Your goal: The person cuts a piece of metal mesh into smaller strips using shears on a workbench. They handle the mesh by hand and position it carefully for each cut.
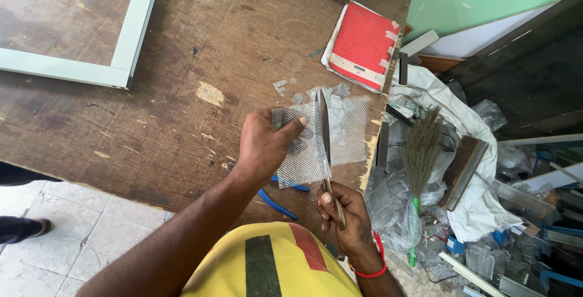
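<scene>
One sheet of grey wire mesh [303, 145], one long knife [325, 145], two hands. Left hand [264, 145] pinches the mesh near its upper left corner, thumb pressed on top, fingers [296, 124] closed on the sheet. Right hand [346, 215] is wrapped tight around the knife handle, thumb along it.

Mesh is held just above the near right part of the brown wooden surface [182, 102]. Knife's long axis runs nearly straight away from the person, tip far, blade lying across the mesh. A second mesh piece [349, 127] lies flat beyond the blade; several small mesh scraps [297, 90] sit farther on.

Around: one red notebook [361, 45] at the far right edge, one pale frame [130, 36] far left, blue-handled pliers [279, 197] under the mesh, a hand broom [419, 151] amid floor clutter at right.
</scene>
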